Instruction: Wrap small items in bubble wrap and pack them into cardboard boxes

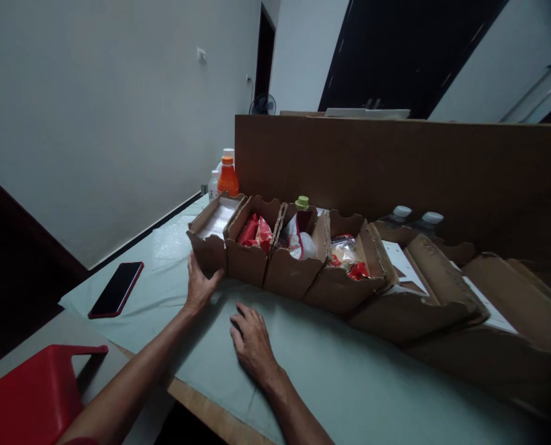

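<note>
At the left end of a row stands a cardboard box (205,251) with clear plastic packaging (221,216) inside. My left hand (201,284) is against its front lower corner, thumb and fingers spread. The fingertips are partly hidden at the box's left side. My right hand (252,340) lies on the pale green cloth (331,364) in front of the row, loosely bent and holding nothing. Beside the first box, another cardboard box (246,262) holds red packets (255,233). Further right, a box (290,272) contains a white and red packet (298,238).
More cardboard boxes (344,290) extend right, some with wrapped packets or white sheets. Behind are an orange bottle (227,179), white-capped bottles (401,213) and a tall brown panel (372,161). A phone (116,290) lies left, above a red stool (34,389).
</note>
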Demonstrator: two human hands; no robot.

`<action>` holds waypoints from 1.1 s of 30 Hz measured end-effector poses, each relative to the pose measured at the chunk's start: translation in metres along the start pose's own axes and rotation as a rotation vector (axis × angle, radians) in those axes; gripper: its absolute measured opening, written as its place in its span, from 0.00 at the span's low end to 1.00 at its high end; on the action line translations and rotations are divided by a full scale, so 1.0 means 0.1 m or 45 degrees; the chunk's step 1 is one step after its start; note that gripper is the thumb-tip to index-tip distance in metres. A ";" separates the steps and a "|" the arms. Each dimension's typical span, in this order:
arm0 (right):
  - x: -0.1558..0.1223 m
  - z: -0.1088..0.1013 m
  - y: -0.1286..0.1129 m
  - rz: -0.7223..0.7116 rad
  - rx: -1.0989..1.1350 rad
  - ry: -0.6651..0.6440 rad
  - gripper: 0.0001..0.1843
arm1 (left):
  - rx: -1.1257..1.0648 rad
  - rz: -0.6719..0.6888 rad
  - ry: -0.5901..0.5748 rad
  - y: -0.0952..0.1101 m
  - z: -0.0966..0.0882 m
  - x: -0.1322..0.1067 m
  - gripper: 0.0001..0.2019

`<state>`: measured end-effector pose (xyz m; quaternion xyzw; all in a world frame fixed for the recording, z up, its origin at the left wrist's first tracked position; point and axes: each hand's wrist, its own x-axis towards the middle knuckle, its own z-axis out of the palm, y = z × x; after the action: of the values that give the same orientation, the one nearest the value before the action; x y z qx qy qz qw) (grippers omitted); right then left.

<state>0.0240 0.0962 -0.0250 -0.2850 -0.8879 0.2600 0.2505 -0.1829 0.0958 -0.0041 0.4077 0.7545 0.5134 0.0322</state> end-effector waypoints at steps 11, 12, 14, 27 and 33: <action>0.03 -0.01 0.00 -0.045 -0.050 -0.025 0.12 | 0.636 0.237 -0.387 -0.04 0.07 -0.43 0.22; 0.04 0.00 -0.01 -0.048 -0.075 -0.025 0.12 | 0.653 0.254 -0.399 -0.01 0.07 -0.44 0.21; 0.04 0.02 -0.04 -0.059 -0.142 -0.026 0.13 | 0.677 0.296 -0.424 0.02 0.06 -0.46 0.22; -0.83 -0.04 -0.41 -0.009 -0.496 -0.084 0.19 | 1.049 0.624 -0.594 0.12 -0.32 -1.18 0.26; -1.45 -0.73 0.06 0.466 -0.658 0.014 0.23 | 0.979 0.552 -0.650 0.21 -0.53 -1.53 0.25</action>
<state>0.1730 0.0310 -0.0175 -0.4956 -0.8572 0.0648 0.1237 -0.0937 -0.0400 -0.0191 0.6496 0.7551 0.0773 -0.0439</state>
